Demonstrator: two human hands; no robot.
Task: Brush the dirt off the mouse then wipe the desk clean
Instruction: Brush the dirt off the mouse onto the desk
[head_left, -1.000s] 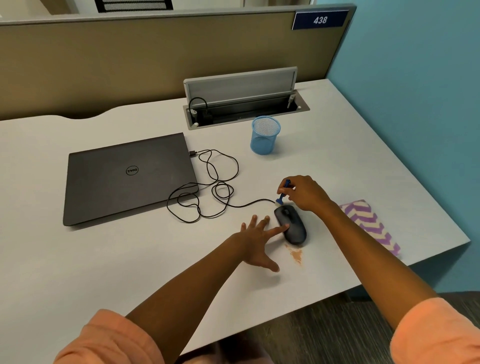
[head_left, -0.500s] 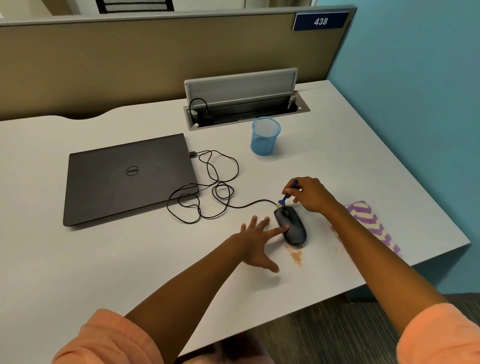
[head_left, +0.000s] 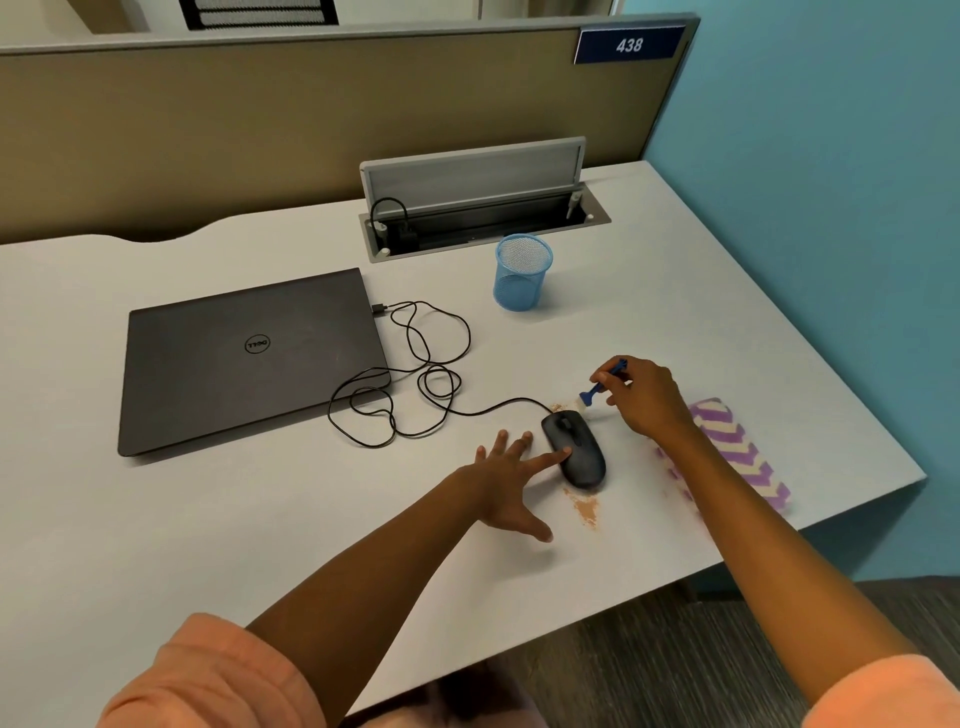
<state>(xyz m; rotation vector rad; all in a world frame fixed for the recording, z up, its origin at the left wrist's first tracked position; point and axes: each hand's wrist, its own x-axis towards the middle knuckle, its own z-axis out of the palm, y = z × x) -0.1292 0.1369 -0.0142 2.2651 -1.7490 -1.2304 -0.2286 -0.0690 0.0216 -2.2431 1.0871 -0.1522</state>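
Note:
A black wired mouse (head_left: 576, 449) lies on the white desk (head_left: 260, 519). My left hand (head_left: 511, 480) is spread flat, its index fingertip pressing the mouse's left side. My right hand (head_left: 644, 397) pinches a small blue brush (head_left: 602, 382), whose pale bristles touch the desk just beyond the mouse's front right. A little brown dirt (head_left: 558, 406) lies by the mouse's front. A larger patch of brown dirt (head_left: 587, 512) sits on the desk behind the mouse. A purple and cream chevron cloth (head_left: 737, 452) lies to the right, partly under my right forearm.
A shut dark laptop (head_left: 249, 358) lies at the left, with the mouse's black cable (head_left: 415, 384) looped beside it. A blue mesh cup (head_left: 522, 273) stands farther back. Behind it is an open cable hatch (head_left: 483, 208). The desk's edge runs close on the right.
My right hand has moved right and away from the mouse's front with the brush. Brown dirt now shows on the desk by the mouse's front. The left hand has stayed in place.

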